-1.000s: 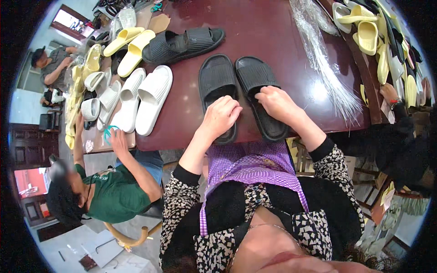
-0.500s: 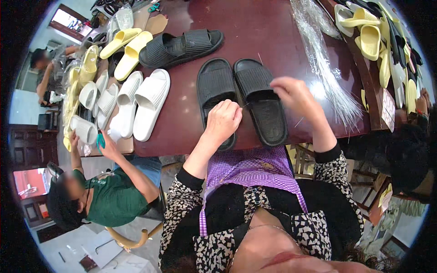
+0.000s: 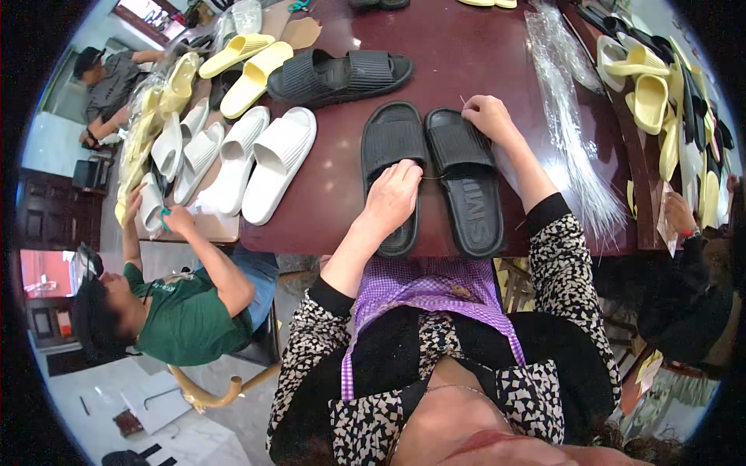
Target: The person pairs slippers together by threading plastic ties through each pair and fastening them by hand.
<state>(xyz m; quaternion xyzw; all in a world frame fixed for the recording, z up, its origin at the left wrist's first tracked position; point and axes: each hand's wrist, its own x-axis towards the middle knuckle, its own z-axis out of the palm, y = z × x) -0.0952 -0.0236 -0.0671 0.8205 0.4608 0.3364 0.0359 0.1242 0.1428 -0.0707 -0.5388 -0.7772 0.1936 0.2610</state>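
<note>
A pair of black slide sandals lies in front of me, toes away: the left slide (image 3: 392, 132) and the right slide (image 3: 466, 210), both with ribbed straps. My left hand (image 3: 392, 194) rests over the left slide's opening, its fingers pinched on a thin clear strand (image 3: 435, 178). This strand runs across to the right slide's strap opening. At the right slide's toe, my right hand (image 3: 491, 118) is closed in a pinch. A fine strand end sticks up by its fingertips; whether both bits are one strand I cannot tell.
A bundle of thin clear strands (image 3: 583, 186) lies right of the slides. Another black pair (image 3: 338, 76), white slides (image 3: 280, 167) and yellow slides (image 3: 256, 78) stand left. More slides (image 3: 651, 101) are piled right. A co-worker (image 3: 198, 311) at left holds teal-handled scissors (image 3: 165, 220).
My right hand has moved forward from beside the right slide's strap to its toe and now pinches there. The left hand stays over the left slide. The view has shifted slightly.
</note>
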